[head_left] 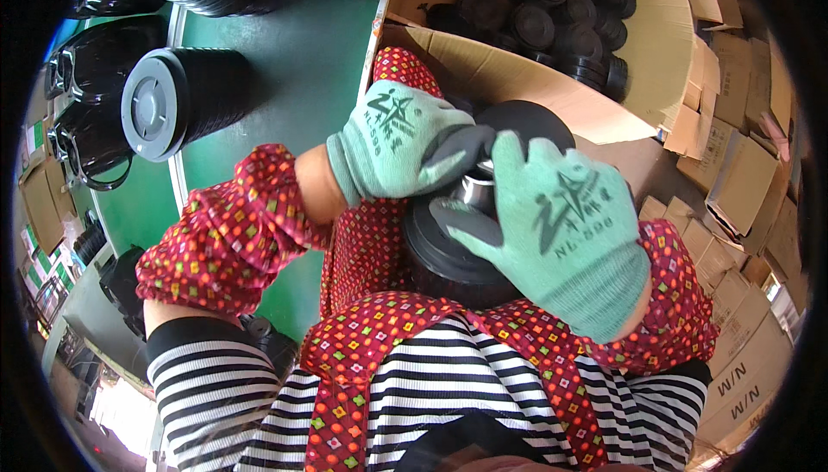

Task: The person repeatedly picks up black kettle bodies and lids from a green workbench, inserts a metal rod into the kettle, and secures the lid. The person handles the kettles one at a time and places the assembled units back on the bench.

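Observation:
Both of my hands wear mint-green work gloves with dark grey fingertips and meet over my lap. My left hand (414, 146) is closed, its fingers bent against the top of a black round piece with a shiny silver collar (477, 189). From the other side my right hand (552, 222) grips the same piece, thumb below and fingers above. Glove fingers hide much of it. Directly below lies a stack of wide black round discs (453, 252) on my lap. A further black disc (530, 123) shows behind the fingers.
A cardboard box (517, 75) full of black round parts stands ahead. On the green table (289, 67) to the left lies a black disc stack with a grey end (155, 106). Glossy black vessels (95, 131) stand beyond it. Flattened cartons (733, 162) pile up at right.

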Demonstrator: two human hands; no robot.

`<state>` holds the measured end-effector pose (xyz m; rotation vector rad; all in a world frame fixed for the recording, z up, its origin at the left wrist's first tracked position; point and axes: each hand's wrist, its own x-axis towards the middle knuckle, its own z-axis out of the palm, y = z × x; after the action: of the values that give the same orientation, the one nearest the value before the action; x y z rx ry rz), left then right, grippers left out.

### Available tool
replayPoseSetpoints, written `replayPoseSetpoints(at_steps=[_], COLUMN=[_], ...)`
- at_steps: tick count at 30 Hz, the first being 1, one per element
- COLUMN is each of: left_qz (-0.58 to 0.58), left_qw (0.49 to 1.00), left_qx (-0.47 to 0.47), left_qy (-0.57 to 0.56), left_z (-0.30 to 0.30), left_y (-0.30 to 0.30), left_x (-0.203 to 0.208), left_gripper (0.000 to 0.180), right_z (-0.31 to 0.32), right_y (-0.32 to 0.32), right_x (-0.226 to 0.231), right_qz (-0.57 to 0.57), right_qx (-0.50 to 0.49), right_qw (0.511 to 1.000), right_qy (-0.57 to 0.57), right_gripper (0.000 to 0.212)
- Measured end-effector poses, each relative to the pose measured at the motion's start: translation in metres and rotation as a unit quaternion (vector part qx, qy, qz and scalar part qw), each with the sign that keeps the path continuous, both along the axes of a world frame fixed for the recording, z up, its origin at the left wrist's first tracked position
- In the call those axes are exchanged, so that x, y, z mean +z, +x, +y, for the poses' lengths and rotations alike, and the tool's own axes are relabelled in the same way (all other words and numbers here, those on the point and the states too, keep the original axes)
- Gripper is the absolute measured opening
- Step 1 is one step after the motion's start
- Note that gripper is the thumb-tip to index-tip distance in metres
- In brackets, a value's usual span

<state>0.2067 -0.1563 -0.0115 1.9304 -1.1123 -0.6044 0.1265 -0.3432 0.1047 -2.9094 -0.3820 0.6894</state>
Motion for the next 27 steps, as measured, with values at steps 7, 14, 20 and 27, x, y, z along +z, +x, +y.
replayPoseSetpoints(at_steps=[7, 14, 20, 27], left_qz=[-0.050, -0.116, -0.089, -0.105], left_qw=[0.998, 0.941, 0.824, 0.779], left_qx=[0.046, 0.317, 0.528, 0.566], left_qy=[-0.013, 0.000, 0.188, 0.250], left_z=[0.002, 0.072, 0.181, 0.216], left_y=[-0.002, -0.055, -0.128, -0.179], left_x=[0.009, 0.029, -0.027, -0.080], left_gripper=[0.032, 0.023, 0.029, 0.028], right_z=[-0.004, -0.027, -0.022, -0.017], right_y=[-0.004, -0.035, -0.073, -0.067], right_x=[-0.001, -0.010, -0.056, -0.073], right_qz=[-0.037, -0.332, -0.120, -0.108], right_qx=[-0.013, 0.036, 0.012, -0.036], right_qw=[0.999, 0.903, 0.908, 0.864], right_qy=[0.036, 0.271, 0.400, 0.490], right_gripper=[0.064, 0.056, 0.075, 0.047])
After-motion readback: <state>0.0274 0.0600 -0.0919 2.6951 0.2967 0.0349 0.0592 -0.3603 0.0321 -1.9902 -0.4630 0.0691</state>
